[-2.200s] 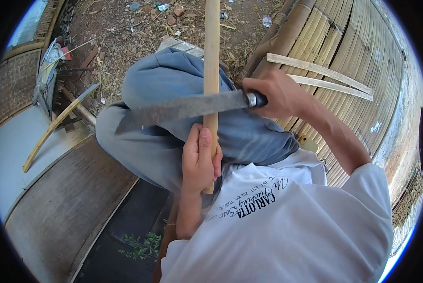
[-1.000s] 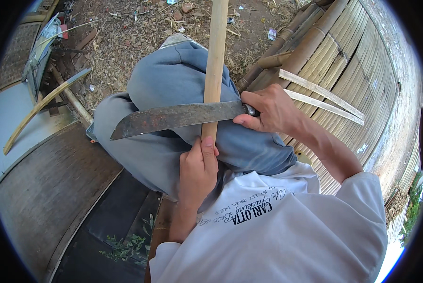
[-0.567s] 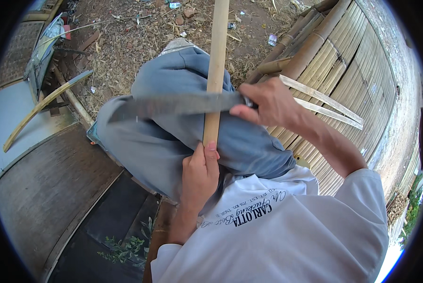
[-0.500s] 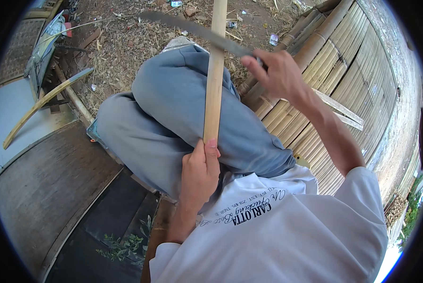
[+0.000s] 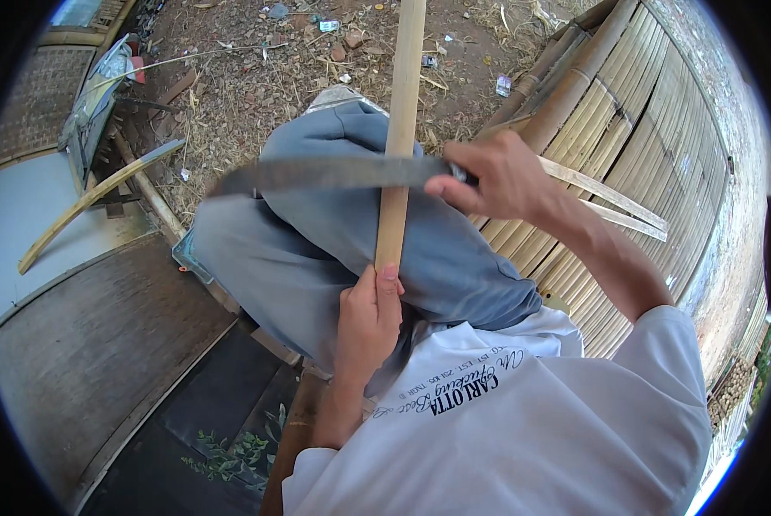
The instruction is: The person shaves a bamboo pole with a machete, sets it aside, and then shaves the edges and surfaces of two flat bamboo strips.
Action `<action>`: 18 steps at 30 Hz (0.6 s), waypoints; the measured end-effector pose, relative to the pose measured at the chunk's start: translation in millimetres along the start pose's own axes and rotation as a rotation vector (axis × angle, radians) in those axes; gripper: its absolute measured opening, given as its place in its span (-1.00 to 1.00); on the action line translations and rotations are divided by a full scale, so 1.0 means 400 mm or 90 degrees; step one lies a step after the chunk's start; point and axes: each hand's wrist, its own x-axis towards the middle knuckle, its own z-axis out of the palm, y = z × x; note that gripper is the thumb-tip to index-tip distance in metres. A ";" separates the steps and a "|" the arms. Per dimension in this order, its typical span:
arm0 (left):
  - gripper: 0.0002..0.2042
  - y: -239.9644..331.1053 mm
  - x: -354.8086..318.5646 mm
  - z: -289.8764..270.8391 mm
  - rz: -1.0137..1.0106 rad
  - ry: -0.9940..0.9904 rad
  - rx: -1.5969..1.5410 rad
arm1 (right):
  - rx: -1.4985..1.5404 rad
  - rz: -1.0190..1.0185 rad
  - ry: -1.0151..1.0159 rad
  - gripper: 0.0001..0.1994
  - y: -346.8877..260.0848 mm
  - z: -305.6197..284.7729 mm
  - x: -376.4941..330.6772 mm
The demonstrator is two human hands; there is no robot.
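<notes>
My left hand (image 5: 371, 314) is closed round the near end of a long, pale bamboo strip (image 5: 404, 107). The strip points away from me over my trouser legs and runs out of the top of the view. In my right hand (image 5: 503, 181) is the handle of a machete, gripped with the thumb along it. Its long dark blade (image 5: 325, 175) lies crosswise over the strip, smeared by motion, with the tip to the left above my knee. Whether the edge touches the strip I cannot tell.
On my right is a bamboo-slat platform (image 5: 609, 129) with two pale split strips (image 5: 613, 193) on it. Dry shavings and litter cover the ground (image 5: 231, 95) ahead. A curved wooden piece (image 5: 93, 202) lies at the left, near a brown board (image 5: 102, 327). Leaves (image 5: 231, 456) show at lower left.
My right hand has brought the machete nearer to me along the strip, and the blade has swung from slanting to nearly level. My left hand keeps its hold on the strip.
</notes>
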 end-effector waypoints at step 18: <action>-0.67 0.013 -0.012 0.037 0.089 0.099 0.197 | -0.102 0.146 -0.054 -0.44 -0.040 -0.026 0.019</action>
